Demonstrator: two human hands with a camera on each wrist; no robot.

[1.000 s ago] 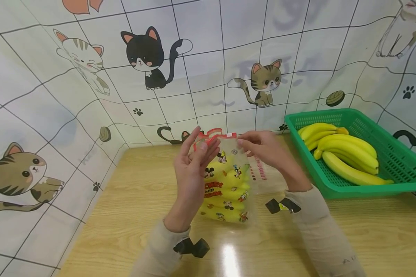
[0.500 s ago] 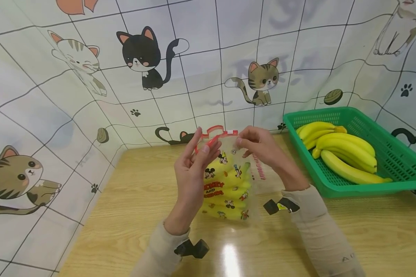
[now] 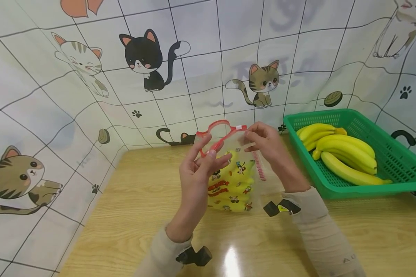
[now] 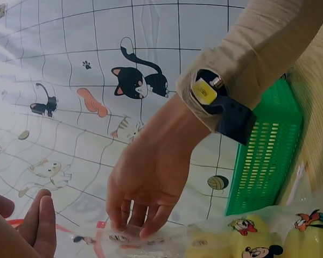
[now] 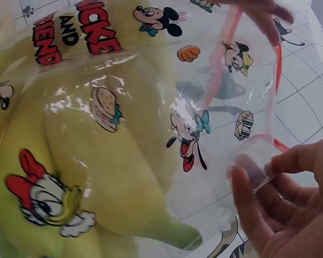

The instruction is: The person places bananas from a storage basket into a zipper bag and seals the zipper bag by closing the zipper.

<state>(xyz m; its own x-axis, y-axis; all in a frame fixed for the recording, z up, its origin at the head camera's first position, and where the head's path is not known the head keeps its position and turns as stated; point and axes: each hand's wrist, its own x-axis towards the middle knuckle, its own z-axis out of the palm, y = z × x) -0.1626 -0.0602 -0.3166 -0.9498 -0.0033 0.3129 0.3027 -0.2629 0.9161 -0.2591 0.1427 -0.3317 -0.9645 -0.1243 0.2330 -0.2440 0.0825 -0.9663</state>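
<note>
A clear zip bag [image 3: 230, 194] with cartoon prints hangs upright between both hands in the head view. Yellow bananas [image 5: 118, 166] show through its plastic in the right wrist view. Its red-edged mouth [image 3: 219, 123] gapes in a loop, with a white slider [image 3: 239, 127] at the right end. My left hand [image 3: 197, 173] pinches the mouth's left side between thumb and fingers, other fingers spread. Thumb and fingers of my right hand [image 3: 268, 142] pinch the bag's upper right edge, just under the slider; the right wrist view shows this grip [image 5: 253, 172] closely.
A green plastic basket [image 3: 367, 189] stands at the right, holding several bananas [image 3: 346, 152]. Clear plastic with pink lettering [image 3: 261, 169] lies behind the bag on the wooden table [image 3: 142, 200]. A cat-printed sheet [image 3: 201, 77] encloses the back and sides.
The bag has risen slightly and shifted a little to the right with both hands. Its red mouth now gapes wider. The basket stays in place.
</note>
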